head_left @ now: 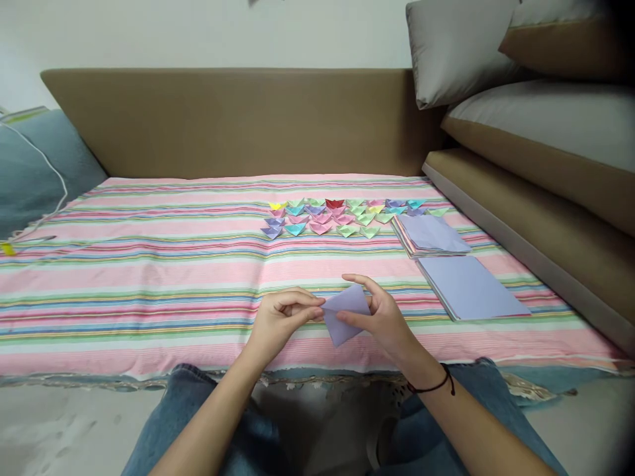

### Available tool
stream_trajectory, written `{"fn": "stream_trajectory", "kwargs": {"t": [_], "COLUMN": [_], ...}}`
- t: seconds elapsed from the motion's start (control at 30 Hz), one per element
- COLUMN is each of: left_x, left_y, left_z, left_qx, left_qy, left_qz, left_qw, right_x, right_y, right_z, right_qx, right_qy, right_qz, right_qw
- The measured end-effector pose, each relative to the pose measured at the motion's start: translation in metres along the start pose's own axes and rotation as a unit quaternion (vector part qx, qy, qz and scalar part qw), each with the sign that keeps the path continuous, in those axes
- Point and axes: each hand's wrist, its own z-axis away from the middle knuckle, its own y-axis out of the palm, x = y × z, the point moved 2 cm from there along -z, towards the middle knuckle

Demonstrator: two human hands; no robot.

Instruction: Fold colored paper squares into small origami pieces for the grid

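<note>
A folded piece of lavender origami paper (342, 334) is held up between my two hands, above the front of the striped cloth. My left hand (285, 317) pinches its left corner between thumb and fingertips. On the other side my right hand (380, 317) grips it, thumb lying across the front and fingers behind, with the index finger raised past the top edge. Beyond my hands, several small folded paper boats (321, 228) in pink, green, blue, purple, yellow and red stand in rows on the cloth.
To the right lie a stack of lavender paper sheets (471, 287) and, behind it, a pile of creased papers (434, 235). Brown cushions (536, 192) and grey pillows (461, 49) line the right side. A white cord (54, 168) hangs at the far left over a blue cushion (49, 149).
</note>
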Motion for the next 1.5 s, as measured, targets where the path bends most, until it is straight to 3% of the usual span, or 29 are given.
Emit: {"fn": "stream_trajectory", "kwargs": {"t": [0.13,0.3,0.5,0.67,0.83,1.03,1.27,1.5], "left_x": [0.002,0.008,0.013,0.014,0.017,0.026,0.017,0.015], "left_y": [0.002,0.001,0.000,-0.005,-0.002,0.006,-0.007,-0.013], "left_z": [0.000,0.001,0.000,-0.002,-0.004,-0.003,-0.007,-0.009], "left_qx": [0.010,-0.034,-0.044,-0.059,-0.028,-0.014,-0.051,-0.052], "left_qy": [-0.031,-0.042,-0.081,-0.072,-0.061,-0.105,-0.106,-0.117], "left_qz": [0.005,-0.038,-0.004,-0.015,-0.006,-0.001,0.014,0.012], "left_qw": [0.999,0.998,0.996,0.996,0.998,0.994,0.993,0.992], "right_x": [-0.002,-0.004,-0.008,-0.007,-0.008,-0.013,-0.004,0.001], "right_y": [-0.003,-0.002,-0.001,-0.004,-0.005,-0.001,-0.016,-0.023], "right_z": [-0.001,-0.002,-0.003,-0.005,-0.005,-0.005,-0.013,-0.014], "right_qx": [-0.006,-0.008,-0.024,-0.031,-0.046,-0.032,-0.057,-0.053], "right_qy": [-0.001,0.003,0.009,-0.004,-0.020,-0.020,-0.013,-0.003], "right_qz": [0.006,0.017,0.014,-0.001,0.015,0.044,0.022,0.018], "right_qw": [1.000,1.000,1.000,1.000,0.999,0.998,0.998,0.998]}}
